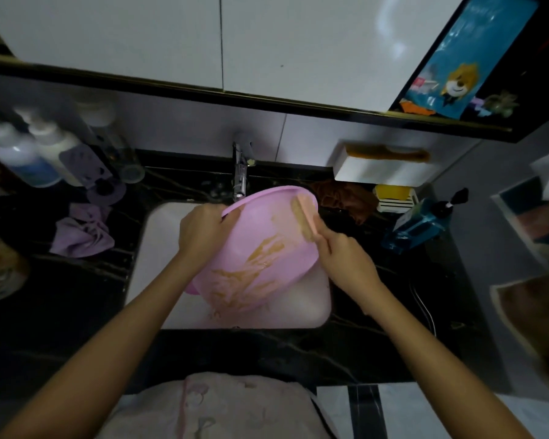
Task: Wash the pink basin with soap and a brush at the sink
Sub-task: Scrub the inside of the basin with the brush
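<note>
The pink basin (267, 223) stands tilted on edge in the white sink (159, 245), its inside facing me and smeared with yellowish soap streaks. My left hand (202, 231) grips the basin's upper left rim. My right hand (343, 251) holds a pink brush (305, 217) by its handle, the bristles pressed against the basin's upper right inner wall near the rim. The chrome tap (241, 172) stands just behind the basin.
Black marble counter (76, 312) surrounds the sink. Bottles (29, 160) and a purple cloth (83, 231) sit at left. At right are a brown cloth (346, 198), a yellow soap in a dish (393, 194), a blue pump bottle (422, 223) and a white wall box (384, 169).
</note>
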The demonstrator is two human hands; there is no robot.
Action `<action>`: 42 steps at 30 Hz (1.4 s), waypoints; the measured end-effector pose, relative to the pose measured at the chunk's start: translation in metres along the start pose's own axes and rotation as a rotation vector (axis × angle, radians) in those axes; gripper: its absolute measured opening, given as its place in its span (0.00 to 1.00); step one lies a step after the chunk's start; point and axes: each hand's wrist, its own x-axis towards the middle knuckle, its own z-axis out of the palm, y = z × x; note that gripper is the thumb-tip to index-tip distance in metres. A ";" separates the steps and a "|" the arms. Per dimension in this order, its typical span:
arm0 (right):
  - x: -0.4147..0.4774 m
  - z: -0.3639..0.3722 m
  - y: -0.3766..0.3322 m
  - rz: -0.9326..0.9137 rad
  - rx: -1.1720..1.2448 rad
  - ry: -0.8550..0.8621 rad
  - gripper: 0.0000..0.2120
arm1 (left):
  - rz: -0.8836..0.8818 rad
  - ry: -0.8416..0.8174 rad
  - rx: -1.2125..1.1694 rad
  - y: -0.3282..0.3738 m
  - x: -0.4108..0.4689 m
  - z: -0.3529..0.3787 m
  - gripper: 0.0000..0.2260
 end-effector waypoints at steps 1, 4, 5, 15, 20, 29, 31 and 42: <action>0.006 -0.001 0.002 0.051 0.028 0.017 0.22 | 0.008 -0.015 0.008 0.004 0.000 0.000 0.17; -0.011 0.010 -0.010 -0.022 0.007 0.009 0.22 | -0.007 -0.018 0.009 0.009 0.003 -0.002 0.19; -0.021 0.012 -0.012 -0.060 -0.003 -0.019 0.22 | -0.022 -0.014 0.009 0.009 0.002 -0.003 0.20; -0.021 0.031 -0.002 0.000 0.077 0.086 0.23 | -0.057 0.016 -0.018 0.000 0.009 -0.001 0.17; -0.026 0.036 -0.010 -0.002 0.126 0.067 0.23 | -0.074 0.019 -0.028 0.000 0.010 0.000 0.18; -0.043 0.052 -0.031 0.003 0.113 0.112 0.23 | -0.118 0.040 -0.074 -0.008 0.011 -0.002 0.19; -0.023 0.051 -0.018 0.059 0.090 0.158 0.24 | -0.109 0.033 -0.071 -0.005 0.008 -0.001 0.19; -0.009 0.039 -0.017 0.185 0.090 0.161 0.25 | -0.113 0.023 -0.036 0.004 0.013 -0.001 0.18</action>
